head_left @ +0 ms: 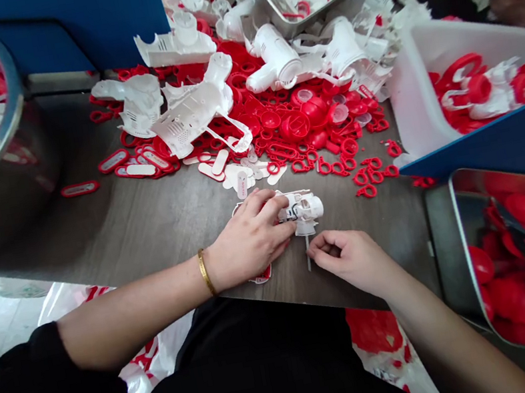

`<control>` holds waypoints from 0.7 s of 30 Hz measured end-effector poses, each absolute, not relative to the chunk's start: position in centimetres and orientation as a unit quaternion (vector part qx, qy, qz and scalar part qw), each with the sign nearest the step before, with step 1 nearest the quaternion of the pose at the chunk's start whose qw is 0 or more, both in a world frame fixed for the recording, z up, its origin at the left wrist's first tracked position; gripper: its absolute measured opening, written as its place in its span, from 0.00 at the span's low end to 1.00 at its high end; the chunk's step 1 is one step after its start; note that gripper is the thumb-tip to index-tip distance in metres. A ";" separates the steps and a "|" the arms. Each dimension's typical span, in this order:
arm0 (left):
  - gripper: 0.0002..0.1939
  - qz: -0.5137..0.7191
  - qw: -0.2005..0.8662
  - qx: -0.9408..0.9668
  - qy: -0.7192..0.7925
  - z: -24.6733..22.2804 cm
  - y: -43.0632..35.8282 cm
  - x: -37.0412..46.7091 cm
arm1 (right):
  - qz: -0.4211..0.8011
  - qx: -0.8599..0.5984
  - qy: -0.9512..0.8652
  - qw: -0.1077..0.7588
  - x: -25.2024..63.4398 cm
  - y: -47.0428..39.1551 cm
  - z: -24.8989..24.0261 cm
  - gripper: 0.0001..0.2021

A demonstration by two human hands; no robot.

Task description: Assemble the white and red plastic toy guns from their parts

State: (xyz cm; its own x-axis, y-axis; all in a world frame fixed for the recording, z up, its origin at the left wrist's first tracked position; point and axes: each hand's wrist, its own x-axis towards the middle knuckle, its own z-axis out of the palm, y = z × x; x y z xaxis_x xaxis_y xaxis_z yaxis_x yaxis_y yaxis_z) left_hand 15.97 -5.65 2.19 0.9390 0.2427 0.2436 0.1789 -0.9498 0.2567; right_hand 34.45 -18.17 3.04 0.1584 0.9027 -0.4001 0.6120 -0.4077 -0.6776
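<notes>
Closest in, the right hand pinches a thin pale rod between thumb and fingertips, just below a white plastic assembly with dark wiring. Beside it, the left hand lies over the assembly's left end on the dark wood-grain tabletop, its fingers bent; whether they clamp it, I cannot tell. Beyond lie white oval cards, then heaped red plastic parts, white perforated plastic shells and a filled metal tray.

white housing partly hidden, bucket cropped
</notes>
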 end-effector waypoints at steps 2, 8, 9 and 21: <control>0.12 0.139 0.120 0.978 0.103 2.1 -5.4 15.9 | 0.403 -0.743 -0.497 0.198 35.5 -18.3 3.1 0.12; 0.14 0.161 0.155 0.973 0.058 1.7 -4.3 15.5 | 0.395 -0.753 -0.485 0.205 36.0 -17.8 2.7 0.15; 0.14 0.160 0.156 0.973 0.057 1.7 -4.2 15.5 | 0.397 -0.751 -0.486 0.204 35.4 -17.7 2.6 0.15; 0.13 0.137 0.162 0.976 0.055 1.8 -3.9 15.9 | 0.276 -0.766 -0.528 0.242 36.8 -19.4 2.8 0.14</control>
State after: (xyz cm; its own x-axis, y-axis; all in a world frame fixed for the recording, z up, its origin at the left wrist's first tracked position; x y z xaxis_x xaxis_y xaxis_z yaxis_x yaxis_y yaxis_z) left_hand 15.90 -3.92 1.80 0.9565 0.1511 0.2495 0.0622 -0.9413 0.3319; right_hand 36.78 -19.41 2.78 0.2912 0.9421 -0.1663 0.6749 -0.3255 -0.6622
